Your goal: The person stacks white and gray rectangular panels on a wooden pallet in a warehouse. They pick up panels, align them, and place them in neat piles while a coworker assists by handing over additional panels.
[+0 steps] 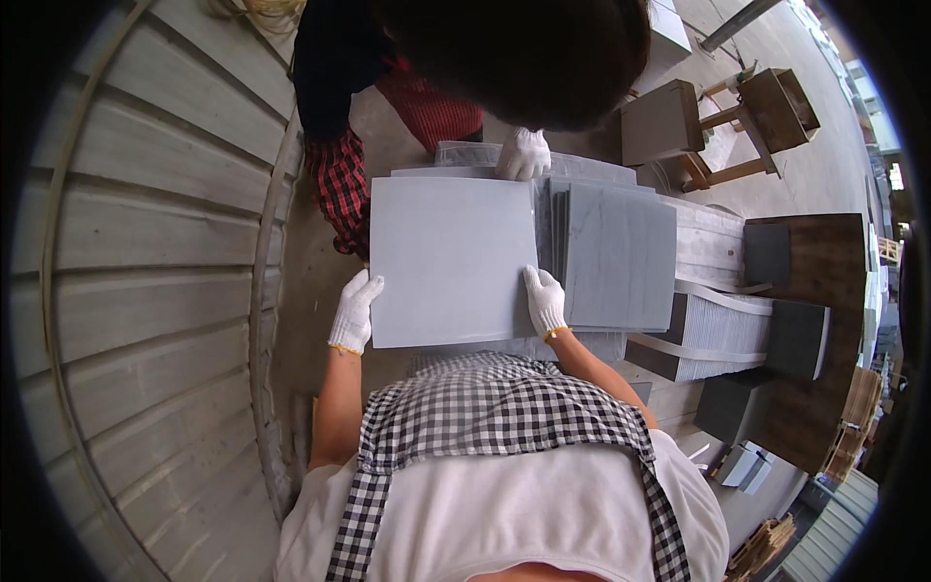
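Observation:
A large square light-grey tile [453,260] lies flat in front of me, held at its two sides. My left hand [357,308], in a white knit glove, grips the left edge near the lower corner. On the opposite edge, my right hand [545,301], gloved the same way, is closed with its thumb over the top face. A co-worker's white-gloved hand [524,155] rests at the tile's far right corner. Just right of the tile stands a stack of darker grey veined tiles [621,254], slightly fanned along its left side. What lies under the held tile is mostly hidden.
The co-worker's dark-haired head [514,58] leans in from the far side. A ribbed metal wall [165,310] runs along my left. To the right are strapped tile bundles [722,335], a brown board [815,398] and a wooden stand [747,126].

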Demonstrator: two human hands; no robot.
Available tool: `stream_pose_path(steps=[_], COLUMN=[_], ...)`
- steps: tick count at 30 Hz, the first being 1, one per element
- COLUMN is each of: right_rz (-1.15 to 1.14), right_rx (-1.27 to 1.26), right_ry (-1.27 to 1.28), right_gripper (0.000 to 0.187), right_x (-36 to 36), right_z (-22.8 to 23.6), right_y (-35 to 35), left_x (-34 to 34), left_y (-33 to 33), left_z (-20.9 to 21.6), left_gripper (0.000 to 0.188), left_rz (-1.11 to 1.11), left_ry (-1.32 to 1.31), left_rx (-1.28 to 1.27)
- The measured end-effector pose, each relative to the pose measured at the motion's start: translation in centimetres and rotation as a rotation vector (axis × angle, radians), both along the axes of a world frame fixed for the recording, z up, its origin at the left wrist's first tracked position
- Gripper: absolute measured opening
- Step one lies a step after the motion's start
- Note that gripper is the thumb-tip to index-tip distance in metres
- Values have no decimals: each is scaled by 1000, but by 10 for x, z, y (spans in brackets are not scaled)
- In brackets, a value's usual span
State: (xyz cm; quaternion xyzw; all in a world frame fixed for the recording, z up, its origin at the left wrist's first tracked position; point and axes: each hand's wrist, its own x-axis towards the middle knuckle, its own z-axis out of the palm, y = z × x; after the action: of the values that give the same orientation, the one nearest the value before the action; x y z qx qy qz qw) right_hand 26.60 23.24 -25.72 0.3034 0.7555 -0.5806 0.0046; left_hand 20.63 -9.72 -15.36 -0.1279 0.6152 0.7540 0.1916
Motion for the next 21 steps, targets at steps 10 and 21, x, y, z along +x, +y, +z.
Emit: stream_pose_path(steps=[10,21], right_rz=[-1,21], right_rx=[-41,73], right_ry=[-74,4], right_gripper=[37,45], right_x=[21,17], right_z=[8,-5], right_y=[-12,-14], left_x=[10,13], left_y=[-14,-21], left_z=[-5,-14], left_gripper=[29,37], left_rz=[-30,-24], left_ry=[1,-11], left_rx=[-27,-25])
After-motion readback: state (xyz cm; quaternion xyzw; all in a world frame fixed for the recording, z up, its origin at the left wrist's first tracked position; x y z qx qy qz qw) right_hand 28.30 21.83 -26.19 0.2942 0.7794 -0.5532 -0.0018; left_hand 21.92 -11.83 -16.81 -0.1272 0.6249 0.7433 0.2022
